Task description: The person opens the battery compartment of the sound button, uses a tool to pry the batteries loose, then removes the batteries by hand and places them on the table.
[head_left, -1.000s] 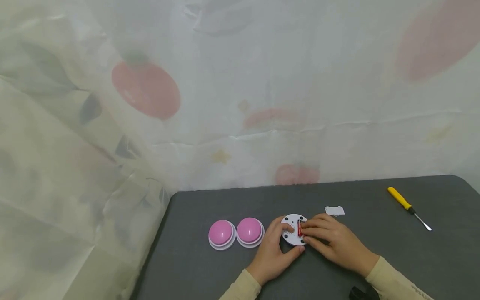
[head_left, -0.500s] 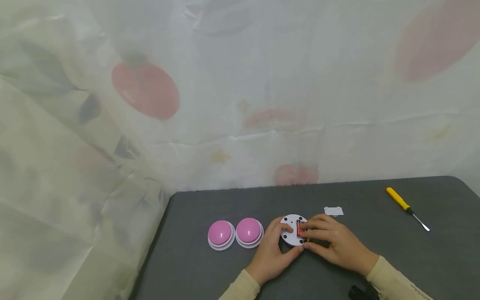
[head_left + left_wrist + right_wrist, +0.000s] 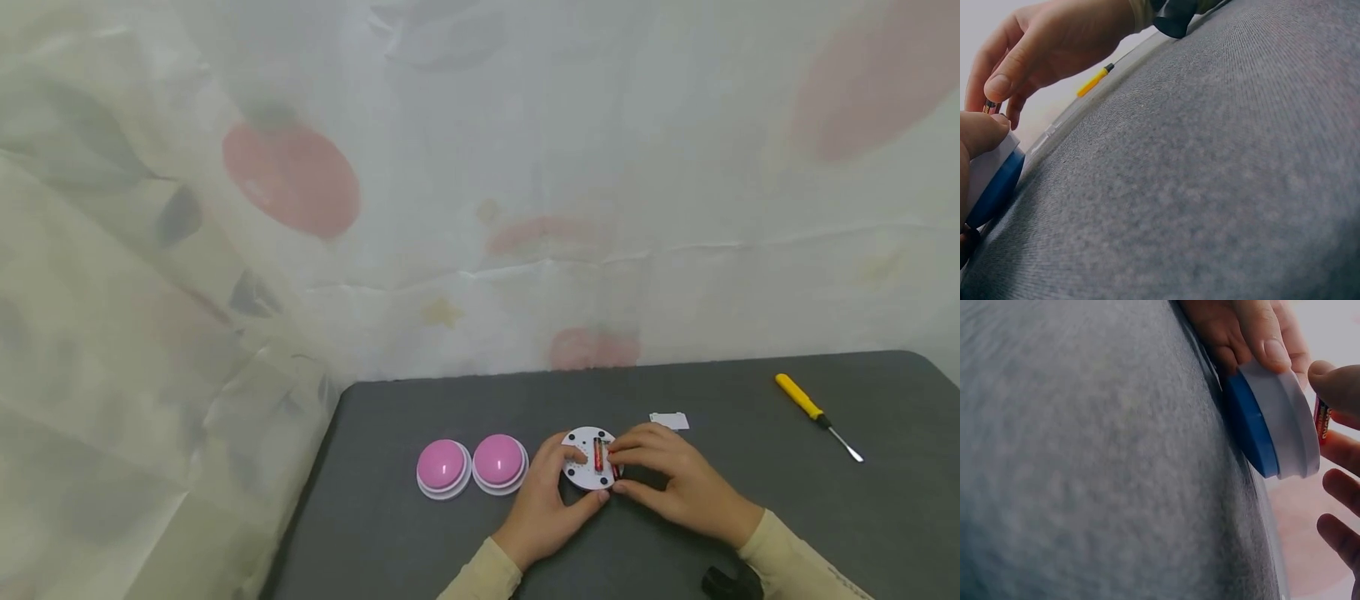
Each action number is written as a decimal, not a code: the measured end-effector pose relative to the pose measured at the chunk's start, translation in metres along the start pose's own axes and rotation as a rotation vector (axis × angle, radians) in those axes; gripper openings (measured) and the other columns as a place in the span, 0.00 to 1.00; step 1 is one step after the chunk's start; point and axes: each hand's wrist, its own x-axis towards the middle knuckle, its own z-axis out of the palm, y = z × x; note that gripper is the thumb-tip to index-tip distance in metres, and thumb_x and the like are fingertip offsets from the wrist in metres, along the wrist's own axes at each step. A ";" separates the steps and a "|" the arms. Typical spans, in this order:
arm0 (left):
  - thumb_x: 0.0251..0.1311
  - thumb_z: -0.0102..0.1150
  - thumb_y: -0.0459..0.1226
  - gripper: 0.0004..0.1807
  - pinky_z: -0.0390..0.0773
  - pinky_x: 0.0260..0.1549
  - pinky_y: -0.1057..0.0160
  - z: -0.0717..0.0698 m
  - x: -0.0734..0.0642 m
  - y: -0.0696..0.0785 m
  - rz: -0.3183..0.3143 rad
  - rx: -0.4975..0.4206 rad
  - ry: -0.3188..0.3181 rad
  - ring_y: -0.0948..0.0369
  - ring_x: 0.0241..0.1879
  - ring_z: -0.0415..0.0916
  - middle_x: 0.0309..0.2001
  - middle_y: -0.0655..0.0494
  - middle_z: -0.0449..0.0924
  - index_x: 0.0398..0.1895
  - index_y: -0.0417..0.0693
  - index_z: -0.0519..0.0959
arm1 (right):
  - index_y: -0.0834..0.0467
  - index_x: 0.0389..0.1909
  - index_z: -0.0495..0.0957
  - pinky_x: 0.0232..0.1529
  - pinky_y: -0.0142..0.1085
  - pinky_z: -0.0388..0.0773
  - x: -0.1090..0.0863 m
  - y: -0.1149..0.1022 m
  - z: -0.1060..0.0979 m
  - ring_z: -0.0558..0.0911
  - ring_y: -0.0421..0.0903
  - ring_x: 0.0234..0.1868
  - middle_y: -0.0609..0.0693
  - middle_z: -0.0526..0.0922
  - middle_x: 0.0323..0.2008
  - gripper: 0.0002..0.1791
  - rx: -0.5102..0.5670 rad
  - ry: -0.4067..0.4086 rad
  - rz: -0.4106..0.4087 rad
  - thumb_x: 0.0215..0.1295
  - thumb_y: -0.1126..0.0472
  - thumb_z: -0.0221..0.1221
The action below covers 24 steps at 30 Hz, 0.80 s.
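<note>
A round push button (image 3: 579,478) lies upside down on the table, its white base up and its blue dome (image 3: 1250,428) underneath. My left hand (image 3: 543,512) grips it by the rim from the left, thumb at the near side. One red battery (image 3: 597,455) sits in the base's slot. At the base's right edge, my right hand (image 3: 678,482) pinches a second red battery (image 3: 1322,420) between thumb and fingers. In the right wrist view that battery stands out above the base, tilted, with the remaining fingers spread. Fingers partly cover it in the head view.
Two pink push buttons (image 3: 441,465) stand side by side left of my left hand. A white battery cover (image 3: 669,421) lies beyond my right hand. Far right is a yellow-handled screwdriver (image 3: 799,397). A patterned sheet (image 3: 480,317) hangs behind the dark table (image 3: 390,542).
My right hand has shifted a little to the right, bringing one battery out from the slot to the base's edge. The other battery now shows fully. My left hand stays put.
</note>
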 end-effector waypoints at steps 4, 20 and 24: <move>0.68 0.76 0.47 0.22 0.73 0.71 0.52 -0.001 -0.001 0.000 -0.002 0.012 0.002 0.57 0.73 0.71 0.74 0.54 0.72 0.57 0.56 0.74 | 0.52 0.58 0.89 0.71 0.28 0.65 -0.002 0.002 -0.003 0.82 0.48 0.60 0.48 0.87 0.58 0.28 -0.009 -0.010 0.054 0.55 0.66 0.82; 0.67 0.77 0.48 0.23 0.71 0.73 0.52 -0.001 -0.003 0.000 -0.037 0.022 -0.001 0.58 0.74 0.70 0.74 0.56 0.71 0.56 0.59 0.74 | 0.56 0.51 0.90 0.82 0.36 0.54 -0.018 0.034 -0.027 0.83 0.50 0.59 0.49 0.89 0.56 0.27 -0.178 0.029 0.125 0.47 0.66 0.85; 0.67 0.78 0.48 0.23 0.71 0.73 0.52 -0.001 -0.004 0.000 -0.053 0.028 0.004 0.58 0.74 0.70 0.75 0.57 0.71 0.56 0.60 0.75 | 0.56 0.50 0.90 0.82 0.35 0.53 -0.024 0.042 -0.032 0.83 0.52 0.60 0.50 0.89 0.55 0.26 -0.179 0.021 0.132 0.47 0.66 0.85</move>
